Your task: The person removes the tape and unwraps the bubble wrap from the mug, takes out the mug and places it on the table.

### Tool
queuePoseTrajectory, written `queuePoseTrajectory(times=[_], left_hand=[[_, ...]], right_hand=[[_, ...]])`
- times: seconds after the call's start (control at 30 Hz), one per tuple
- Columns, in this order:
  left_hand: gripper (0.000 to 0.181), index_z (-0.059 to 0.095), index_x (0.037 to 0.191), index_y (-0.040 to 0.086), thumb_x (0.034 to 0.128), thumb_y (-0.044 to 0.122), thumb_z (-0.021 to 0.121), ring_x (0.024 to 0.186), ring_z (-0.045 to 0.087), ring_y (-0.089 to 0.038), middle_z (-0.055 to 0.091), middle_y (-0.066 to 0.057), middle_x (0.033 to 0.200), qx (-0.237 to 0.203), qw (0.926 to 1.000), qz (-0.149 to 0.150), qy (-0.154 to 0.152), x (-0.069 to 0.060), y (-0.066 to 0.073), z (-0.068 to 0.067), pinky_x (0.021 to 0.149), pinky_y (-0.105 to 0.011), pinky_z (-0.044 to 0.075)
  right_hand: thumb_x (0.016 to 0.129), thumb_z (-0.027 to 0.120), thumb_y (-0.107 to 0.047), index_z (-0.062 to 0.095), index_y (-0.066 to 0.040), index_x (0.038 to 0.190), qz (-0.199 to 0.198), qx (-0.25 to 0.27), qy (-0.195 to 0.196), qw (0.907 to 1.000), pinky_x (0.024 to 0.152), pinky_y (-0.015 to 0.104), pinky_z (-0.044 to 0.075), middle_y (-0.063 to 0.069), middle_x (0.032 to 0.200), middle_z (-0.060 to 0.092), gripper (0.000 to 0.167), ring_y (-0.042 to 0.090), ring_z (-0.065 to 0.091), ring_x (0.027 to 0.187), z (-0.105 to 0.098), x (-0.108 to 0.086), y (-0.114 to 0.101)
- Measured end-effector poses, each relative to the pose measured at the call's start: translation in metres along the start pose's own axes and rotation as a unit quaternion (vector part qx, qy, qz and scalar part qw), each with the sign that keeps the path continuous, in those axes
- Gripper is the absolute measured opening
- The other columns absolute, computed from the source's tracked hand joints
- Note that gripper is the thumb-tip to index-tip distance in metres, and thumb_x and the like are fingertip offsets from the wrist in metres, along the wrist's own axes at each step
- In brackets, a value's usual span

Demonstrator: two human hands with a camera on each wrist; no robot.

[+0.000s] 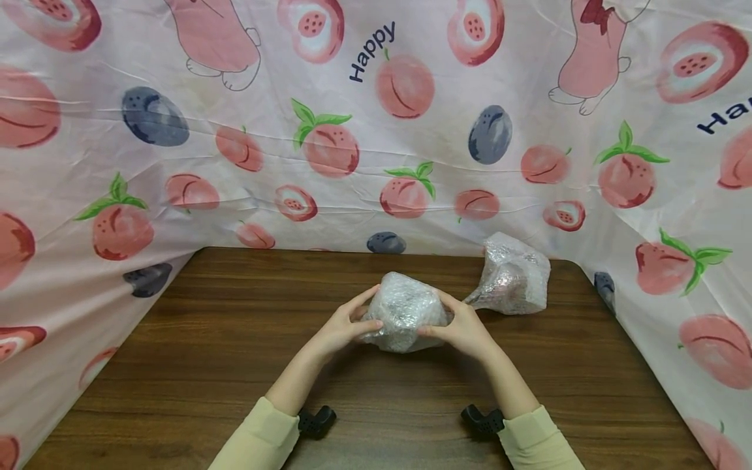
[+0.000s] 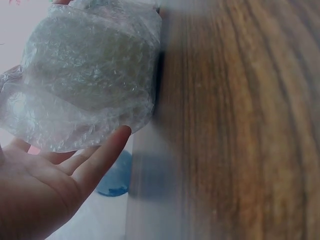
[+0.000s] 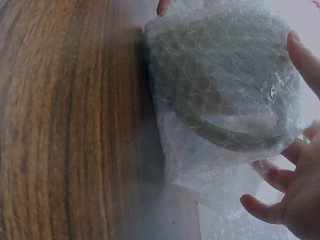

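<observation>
A bundle of clear bubble wrap (image 1: 405, 312) sits between my two hands near the middle of the wooden table. Through the plastic, the right wrist view shows a greenish mug (image 3: 200, 85) with a curved handle. My left hand (image 1: 343, 326) holds the bundle's left side, thumb across the front and index finger at the upper edge. On the opposite side, my right hand (image 1: 467, 329) grips it likewise, with the thumb in front. The right wrist view has some of the right fingertips (image 3: 255, 202) apart from the wrap. Whether the bundle's base touches the table, I cannot tell.
A second bubble-wrapped bundle (image 1: 514, 277) stands at the back right, its loose end pointing toward my right hand. The brown wooden table (image 1: 235, 313) is bordered at the back and sides by a fruit-printed cloth (image 1: 247, 215).
</observation>
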State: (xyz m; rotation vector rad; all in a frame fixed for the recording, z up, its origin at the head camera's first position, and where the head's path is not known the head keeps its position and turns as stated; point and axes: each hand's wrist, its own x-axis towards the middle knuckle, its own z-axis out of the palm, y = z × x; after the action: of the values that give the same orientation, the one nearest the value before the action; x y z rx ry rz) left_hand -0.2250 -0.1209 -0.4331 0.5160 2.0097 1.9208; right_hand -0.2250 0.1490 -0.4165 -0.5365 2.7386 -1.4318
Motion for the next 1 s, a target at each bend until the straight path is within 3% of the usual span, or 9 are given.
queuePoseTrajectory(times=[0.53,0.8,1.0], left_hand=[[0.076,0.027,0.152,0.023,0.0897,0.019,0.069,0.116,0.054,-0.028,0.047,-0.019,0.139,0.016,0.9997,-0.004,-0.020,-0.001,-0.001,-0.006,0.088,-0.041,0.050],[0.075,0.025,0.153,0.021,0.0908,0.019,0.068,0.114,0.056,-0.028,0.050,-0.021,0.135,0.031,0.9992,0.000,-0.025,-0.001,0.000,-0.009,0.088,-0.040,0.048],[0.074,0.025,0.153,0.022,0.0915,0.020,0.067,0.117,0.054,-0.029,0.049,-0.021,0.136,0.041,0.9988,0.001,-0.025,-0.003,0.002,-0.009,0.092,-0.043,0.046]], right_hand=[[0.076,0.082,-0.037,0.043,-0.013,0.145,-0.050,0.000,-0.026,0.9984,0.101,0.058,0.033,0.015,0.142,0.045,0.083,0.036,0.039,0.131,-0.006,-0.002,0.001],[0.090,0.069,-0.023,0.048,-0.014,0.141,-0.108,0.044,-0.019,0.9930,0.093,0.060,0.040,0.009,0.143,0.045,0.055,0.034,0.046,0.123,-0.012,-0.004,0.000],[0.100,0.052,-0.013,0.052,0.000,0.134,-0.106,0.081,0.003,0.9911,0.093,0.056,0.042,0.018,0.138,0.049,0.037,0.035,0.046,0.124,-0.013,-0.004,-0.004]])
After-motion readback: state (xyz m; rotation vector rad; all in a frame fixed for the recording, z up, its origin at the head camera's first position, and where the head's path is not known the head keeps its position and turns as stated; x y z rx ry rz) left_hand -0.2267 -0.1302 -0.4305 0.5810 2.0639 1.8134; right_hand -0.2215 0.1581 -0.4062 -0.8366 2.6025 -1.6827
